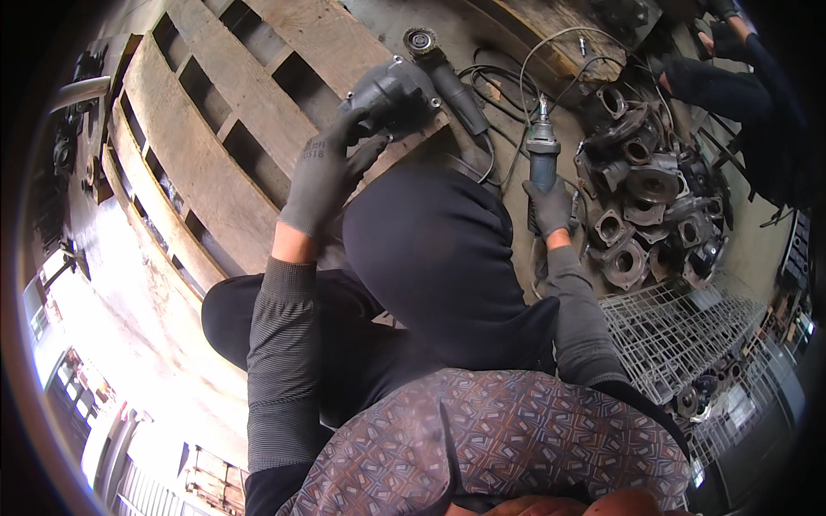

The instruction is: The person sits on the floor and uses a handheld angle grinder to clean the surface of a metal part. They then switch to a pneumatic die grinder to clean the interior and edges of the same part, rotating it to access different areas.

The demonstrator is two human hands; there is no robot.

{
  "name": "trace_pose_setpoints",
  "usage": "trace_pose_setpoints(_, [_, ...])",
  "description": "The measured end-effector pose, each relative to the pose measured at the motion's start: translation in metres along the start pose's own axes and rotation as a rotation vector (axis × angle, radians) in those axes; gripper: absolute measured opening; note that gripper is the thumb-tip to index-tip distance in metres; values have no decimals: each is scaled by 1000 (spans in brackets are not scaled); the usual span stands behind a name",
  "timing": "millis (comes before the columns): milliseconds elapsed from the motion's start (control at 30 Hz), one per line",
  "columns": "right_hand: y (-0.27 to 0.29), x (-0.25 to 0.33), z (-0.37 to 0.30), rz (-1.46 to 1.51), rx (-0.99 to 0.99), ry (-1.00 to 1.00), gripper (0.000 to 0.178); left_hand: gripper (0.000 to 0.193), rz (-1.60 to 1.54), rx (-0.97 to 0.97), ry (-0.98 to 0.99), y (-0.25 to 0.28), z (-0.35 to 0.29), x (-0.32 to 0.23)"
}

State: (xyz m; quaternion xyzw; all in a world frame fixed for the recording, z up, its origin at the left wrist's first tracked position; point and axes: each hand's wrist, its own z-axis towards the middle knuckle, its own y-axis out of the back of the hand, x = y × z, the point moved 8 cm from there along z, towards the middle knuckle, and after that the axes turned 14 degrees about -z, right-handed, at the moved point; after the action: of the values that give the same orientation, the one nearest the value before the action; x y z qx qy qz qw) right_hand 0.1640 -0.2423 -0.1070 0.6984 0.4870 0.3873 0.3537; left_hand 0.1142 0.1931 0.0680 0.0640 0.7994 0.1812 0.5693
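Note:
My left hand (pixel 331 168), in a dark grey work glove, grips the near edge of a grey metal casting (pixel 394 90). The casting rests at the corner of a wooden pallet (pixel 245 163), with bolt lugs along its rim. Off to the right, my gloved right hand (pixel 549 206) is wrapped round the lower body of a die grinder (pixel 542 159), blue below and silver above. Its narrow tip points away from me, apart from the casting. An angle grinder (pixel 462 101) with a round wire brush (pixel 420 40) lies just right of the casting.
Dark cables and hoses (pixel 508 99) loop across the floor beyond the grinders. A heap of dirty metal castings (pixel 641 193) lies to my right, near a wire mesh basket (pixel 680 335). At the far right is another person in dark clothes (pixel 757 99).

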Motion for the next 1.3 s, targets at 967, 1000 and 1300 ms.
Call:
trace_pose_setpoints(967, [262,234,-160,577,58,668,25,53,-2018,-251,-108,-5,23,-65])
trace_pose_setpoints(1000, [252,238,-153,510,72,643,28,54,-2039,-261,-102,-5,20,-66])
trace_pose_setpoints(1300, [193,293,-141,1240,420,898,54,50,-2181,-94,-174,-1,-5,-62])
